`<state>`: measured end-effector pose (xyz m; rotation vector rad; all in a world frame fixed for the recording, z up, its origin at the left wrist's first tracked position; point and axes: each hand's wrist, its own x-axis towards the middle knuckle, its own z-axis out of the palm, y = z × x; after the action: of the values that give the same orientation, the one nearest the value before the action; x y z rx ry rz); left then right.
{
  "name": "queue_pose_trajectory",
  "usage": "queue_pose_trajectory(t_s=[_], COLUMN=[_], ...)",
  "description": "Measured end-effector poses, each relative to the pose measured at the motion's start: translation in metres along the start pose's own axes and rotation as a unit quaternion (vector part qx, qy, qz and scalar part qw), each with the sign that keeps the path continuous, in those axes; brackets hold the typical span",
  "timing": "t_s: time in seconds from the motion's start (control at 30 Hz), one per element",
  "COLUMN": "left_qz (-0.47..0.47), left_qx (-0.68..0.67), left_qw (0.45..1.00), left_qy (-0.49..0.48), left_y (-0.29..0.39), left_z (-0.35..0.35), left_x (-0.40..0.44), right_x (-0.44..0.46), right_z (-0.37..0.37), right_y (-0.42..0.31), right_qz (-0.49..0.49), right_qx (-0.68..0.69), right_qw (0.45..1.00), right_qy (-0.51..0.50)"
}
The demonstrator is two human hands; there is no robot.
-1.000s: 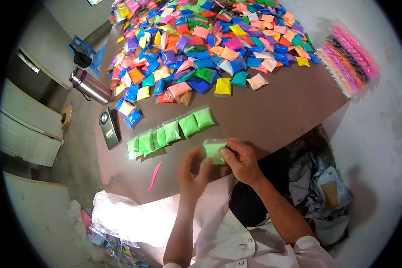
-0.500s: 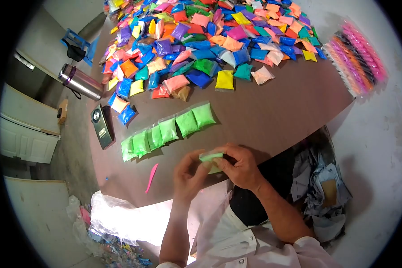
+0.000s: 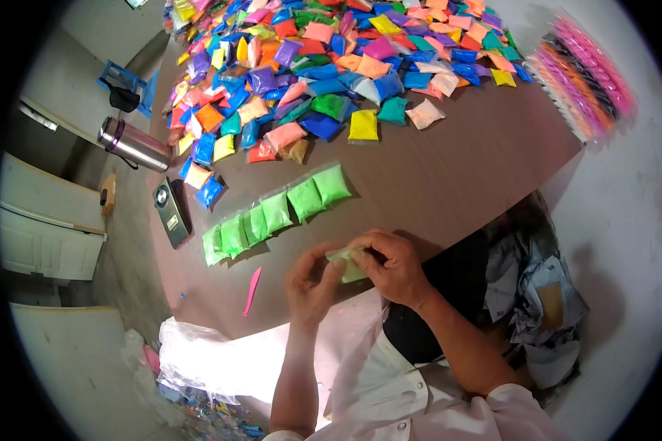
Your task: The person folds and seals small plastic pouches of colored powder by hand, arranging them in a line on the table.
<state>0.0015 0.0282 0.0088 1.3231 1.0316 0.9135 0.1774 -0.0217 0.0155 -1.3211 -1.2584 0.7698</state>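
Between my hands, above the near edge of the table, is a small clear bag with pale green content (image 3: pixel 354 272). My left hand (image 3: pixel 312 285) pinches its upper left side. With thumb and forefinger, my right hand (image 3: pixel 394 269) grips the top edge on the right; the fingers hide part of the bag. Just beyond lies a row of several bright green packets (image 3: pixel 275 212), side by side and slightly overlapping. A pink plastic knife-shaped tool (image 3: pixel 252 291) rests on the table left of my left hand.
A big heap of colourful packets (image 3: pixel 318 81) covers the far table (image 3: pixel 463 169). At the left edge are a phone (image 3: pixel 171 212) and a steel flask (image 3: pixel 134 144). Packs of pink and orange twisted pieces (image 3: pixel 581 84) lie at right. A bin of crumpled wrappers (image 3: pixel 541 294) stands below right.
The bag's top edge has turned and flattened between my fingers, and more of its body shows below. Both hands keep their grip in nearly the same place. The view has shifted slightly.
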Motion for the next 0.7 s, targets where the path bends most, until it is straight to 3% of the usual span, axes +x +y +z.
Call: queue_pose_trajectory(t_s=[0.2, 0.27, 0.5, 0.7], left_qz=[0.024, 0.010, 0.031, 0.094], left_qx=[0.051, -0.012, -0.004, 0.122], left_qw=[0.997, 1.000, 0.999, 0.987], left_qy=[-0.048, -0.020, -0.006, -0.040], left_y=[-0.010, -0.004, -0.002, -0.003], left_z=[-0.006, -0.002, 0.003, 0.004], left_x=[0.001, -0.001, 0.000, 0.002], right_x=[-0.001, 0.000, -0.003, -0.003], right_z=[0.002, 0.004, 0.002, 0.004], right_y=[0.004, -0.002, 0.004, 0.014], right_qz=[-0.016, -0.022, 0.021, 0.028], right_qx=[0.020, 0.018, 0.039, 0.083], right_qw=[0.999, 0.999, 0.999, 0.996], right_qy=[0.019, 0.020, -0.007, 0.030])
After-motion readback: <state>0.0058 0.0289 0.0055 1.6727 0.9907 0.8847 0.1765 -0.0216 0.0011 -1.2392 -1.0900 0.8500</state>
